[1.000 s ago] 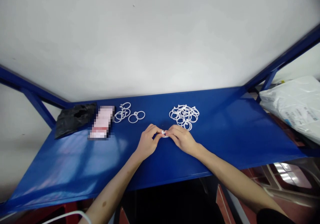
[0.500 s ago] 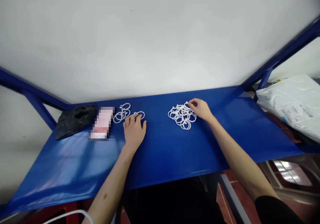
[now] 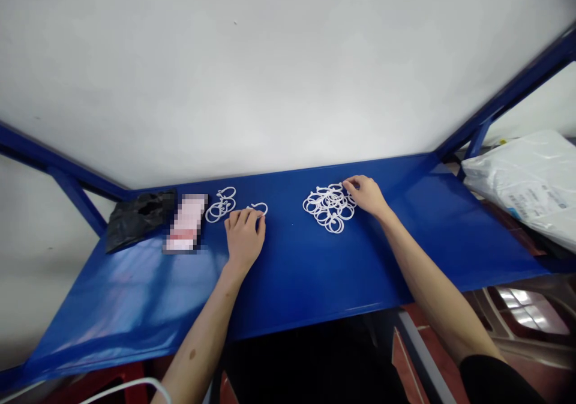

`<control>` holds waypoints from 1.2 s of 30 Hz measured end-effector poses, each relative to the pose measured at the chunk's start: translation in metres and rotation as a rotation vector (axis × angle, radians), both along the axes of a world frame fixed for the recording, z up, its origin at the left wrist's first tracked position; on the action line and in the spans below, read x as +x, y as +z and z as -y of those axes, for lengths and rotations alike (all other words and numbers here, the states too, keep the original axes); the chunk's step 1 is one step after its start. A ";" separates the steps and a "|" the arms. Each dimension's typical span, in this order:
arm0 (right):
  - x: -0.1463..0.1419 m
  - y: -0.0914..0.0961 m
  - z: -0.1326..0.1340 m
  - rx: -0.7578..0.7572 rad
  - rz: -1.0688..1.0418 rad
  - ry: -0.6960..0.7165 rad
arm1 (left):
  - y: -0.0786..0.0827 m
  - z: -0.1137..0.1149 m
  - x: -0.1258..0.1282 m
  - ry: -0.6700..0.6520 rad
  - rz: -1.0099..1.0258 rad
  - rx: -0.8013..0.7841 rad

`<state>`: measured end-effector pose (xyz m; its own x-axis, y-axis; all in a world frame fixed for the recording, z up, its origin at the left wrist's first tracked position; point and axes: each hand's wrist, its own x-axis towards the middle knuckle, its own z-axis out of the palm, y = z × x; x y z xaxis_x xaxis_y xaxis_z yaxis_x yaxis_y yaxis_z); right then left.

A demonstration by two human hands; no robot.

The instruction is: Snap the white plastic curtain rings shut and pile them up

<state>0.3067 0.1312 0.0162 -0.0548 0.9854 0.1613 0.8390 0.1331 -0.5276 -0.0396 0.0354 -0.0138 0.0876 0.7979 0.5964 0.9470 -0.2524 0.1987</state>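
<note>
My left hand (image 3: 245, 236) lies flat on the blue shelf (image 3: 292, 272), fingers stretched out, with the fingertips on a pair of joined white rings (image 3: 258, 208). More white rings (image 3: 222, 203) lie just to its left. My right hand (image 3: 366, 195) rests at the right edge of a heap of white plastic rings (image 3: 329, 207). Its fingers are curled and pinch at a ring on the heap's top right.
A black plastic bag (image 3: 137, 218) and a blurred pink-white card (image 3: 186, 223) lie at the shelf's back left. A white plastic package (image 3: 526, 185) sits on the adjoining shelf to the right. White wall behind; blue frame posts at both sides.
A second ago both hands pinched one ring at the shelf's middle. They have since parted: the left went to the rings at the left, the right to the heap.
</note>
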 end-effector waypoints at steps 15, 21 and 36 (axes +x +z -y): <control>-0.096 0.013 0.096 0.062 -0.346 0.406 | 0.011 0.018 0.024 -0.455 0.136 -0.017; -0.115 -0.011 0.109 -0.135 -0.603 0.350 | 0.009 0.024 0.031 -0.581 0.088 -0.075; -0.111 -0.016 0.119 0.072 -0.505 0.452 | 0.017 0.022 0.031 -0.381 0.672 -0.575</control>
